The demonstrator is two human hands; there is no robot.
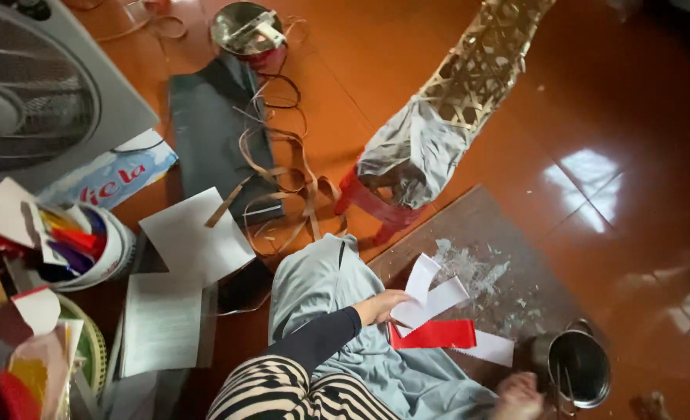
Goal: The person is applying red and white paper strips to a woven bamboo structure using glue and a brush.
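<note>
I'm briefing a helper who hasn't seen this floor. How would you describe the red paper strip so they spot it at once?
Find the dark board lying on the orange floor, beside the small metal pot. On its near edge a hand holds white paper strips. The red paper strip lies flat just below them, the only red piece among the white ones.

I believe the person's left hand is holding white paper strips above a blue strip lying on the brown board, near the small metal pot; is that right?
Not quite: the strip lying under the white paper strips is red, not blue. The head view shows it. The rest holds: the left hand grips the white strips over the brown board, and the small metal pot stands close by.
</note>
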